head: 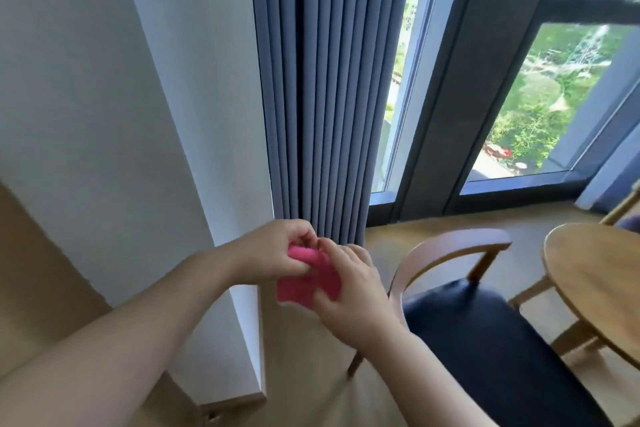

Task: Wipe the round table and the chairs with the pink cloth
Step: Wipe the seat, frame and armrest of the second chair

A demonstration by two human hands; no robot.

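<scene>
The pink cloth [304,282] is bunched up in the air between both hands, in front of the curtain's foot. My left hand [280,248] pinches its upper left part, and my right hand [349,288] grips its right side. Just right of the hands stands a wooden chair [450,246] with a curved backrest and a dark blue seat [491,340]. The round wooden table [595,274] is at the right edge, only partly in view. A second chair [623,204] peeks out behind the table.
A blue-grey curtain [322,87] hangs straight ahead beside a white wall [138,107]. Tall windows [554,97] with dark frames fill the right. The floor [433,222] is light wood.
</scene>
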